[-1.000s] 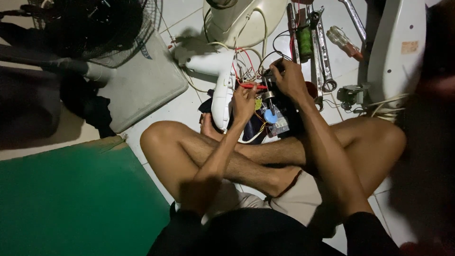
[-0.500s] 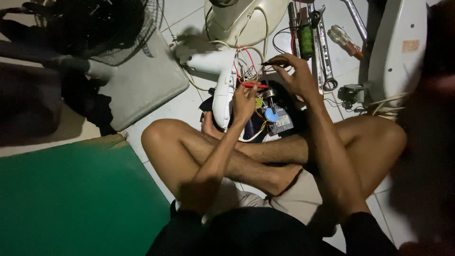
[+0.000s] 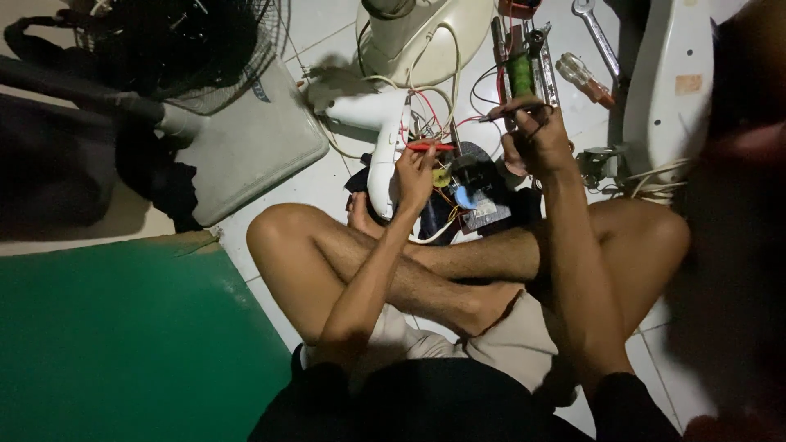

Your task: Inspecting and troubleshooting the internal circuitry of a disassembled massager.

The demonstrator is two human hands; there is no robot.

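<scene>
Here, cross-legged on pale floor tiles (image 3: 270, 270), the left hand (image 3: 415, 173) pinches a slim red probe (image 3: 429, 146) lying crosswise, while the right hand (image 3: 536, 139) grips a thin dark probe (image 3: 498, 115), both just above the opened white fan motor housing (image 3: 385, 164).

Colours around a fan repair on pale floor tiles (image 3: 270, 278)

White fan housing (image 3: 381, 155), red probe (image 3: 430, 146), red and white wires (image 3: 434, 102), green-handled screwdriver (image 3: 521, 75), green mat (image 3: 123, 344), grey fan base (image 3: 246, 147), black fan grille (image 3: 188, 49), silver wrench (image 3: 598, 37).
</scene>
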